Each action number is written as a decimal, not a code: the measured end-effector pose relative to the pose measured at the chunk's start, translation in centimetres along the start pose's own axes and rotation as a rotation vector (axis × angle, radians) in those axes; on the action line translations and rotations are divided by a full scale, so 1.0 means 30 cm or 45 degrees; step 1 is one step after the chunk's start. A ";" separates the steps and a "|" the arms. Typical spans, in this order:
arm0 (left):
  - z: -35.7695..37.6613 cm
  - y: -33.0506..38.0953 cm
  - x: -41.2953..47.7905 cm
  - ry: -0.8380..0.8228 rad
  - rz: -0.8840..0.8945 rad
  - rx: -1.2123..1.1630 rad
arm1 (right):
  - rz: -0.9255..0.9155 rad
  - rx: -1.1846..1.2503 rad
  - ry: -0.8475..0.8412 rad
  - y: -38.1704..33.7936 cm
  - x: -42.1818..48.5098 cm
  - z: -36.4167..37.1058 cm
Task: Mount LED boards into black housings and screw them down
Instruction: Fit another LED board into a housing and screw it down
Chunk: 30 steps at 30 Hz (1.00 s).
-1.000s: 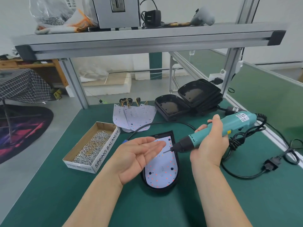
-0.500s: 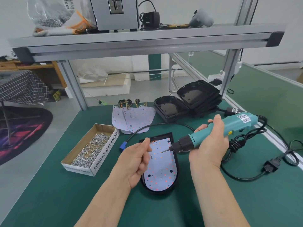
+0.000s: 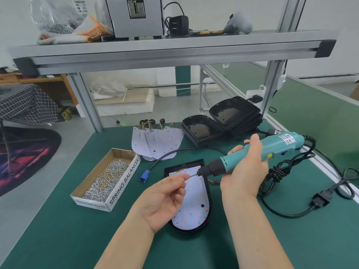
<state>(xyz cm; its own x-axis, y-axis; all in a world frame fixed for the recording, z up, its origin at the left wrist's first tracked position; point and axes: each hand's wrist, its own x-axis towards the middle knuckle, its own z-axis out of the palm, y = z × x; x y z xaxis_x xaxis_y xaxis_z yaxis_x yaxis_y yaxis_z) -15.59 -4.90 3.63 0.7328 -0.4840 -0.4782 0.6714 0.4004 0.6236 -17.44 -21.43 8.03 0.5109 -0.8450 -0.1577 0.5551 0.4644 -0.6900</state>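
We see a white LED board (image 3: 194, 206) with red dots lying flat in a black housing (image 3: 208, 191) on the tabletop (image 3: 58, 230) at 12 o'clock. Overlapping spare boards (image 3: 159, 144) lie at 11 o'clock, stacked empty housings (image 3: 219, 125) at 1 o'clock, and loose screws (image 3: 104, 179) in a cardboard box (image 3: 124, 183) at 10 o'clock.

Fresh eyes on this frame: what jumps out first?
The teal electric screwdriver gripped in the right hand, mid-right, its bit aimed at the left hand, whose fingers pinch what looks like a screw. Below them, the white LED board dotted red sits in a black housing; a box of screws lies left.
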 end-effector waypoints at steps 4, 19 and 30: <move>0.007 0.001 -0.002 -0.037 -0.057 -0.242 | -0.002 -0.024 -0.002 0.005 -0.005 0.010; 0.002 -0.020 -0.028 -0.068 -0.012 -0.281 | -0.021 -0.073 -0.009 0.029 -0.014 0.015; 0.041 -0.076 -0.013 0.083 0.376 -0.138 | -0.116 -0.130 0.017 0.040 -0.019 0.012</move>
<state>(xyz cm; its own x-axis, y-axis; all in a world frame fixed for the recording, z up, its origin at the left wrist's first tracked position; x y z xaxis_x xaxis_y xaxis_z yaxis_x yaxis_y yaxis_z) -17.54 -6.57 3.17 0.9011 -0.2846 -0.3272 0.4336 0.5985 0.6736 -16.83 -20.30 7.55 0.4522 -0.8863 -0.1002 0.5289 0.3569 -0.7700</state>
